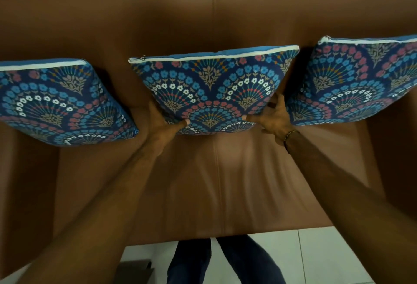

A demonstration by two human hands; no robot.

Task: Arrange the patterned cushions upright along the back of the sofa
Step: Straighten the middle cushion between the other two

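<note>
- The brown sofa [225,182] fills almost the whole view. Its back rises at the top and its seat runs down to the front edge, with a seam in the middle.
- Three patterned cushions stand in a row against the back. The left cushion [61,101] leans on it with its lower corner pushed forward over the seat. The right cushion [352,85] also leans on the back and looks a little turned.
- The middle cushion [212,89] is between them, apart from both, with its zip edge on top, near the back. I cannot tell if its lower edge already rests on the seat.
- The left hand [162,123] holds the lower left corner of the middle cushion; the thumb lies on the front and the fingers are hidden behind it, so this grip is closed on the cushion.
- The right hand [273,116] is at the lower right corner. The thumb touches the front, but the fingers are spread, so this grip looks loose.
- The small bracelet [291,133] sits on the right wrist.
- In my judgement the risk is sliding: the seat looks smooth, so if the hands let go while the cushion leans too much, its lower edge can slip forward and the cushion falls flat.
- A second risk: a push to one side can knock a neighbour, because the left one already stands unevenly.
</note>
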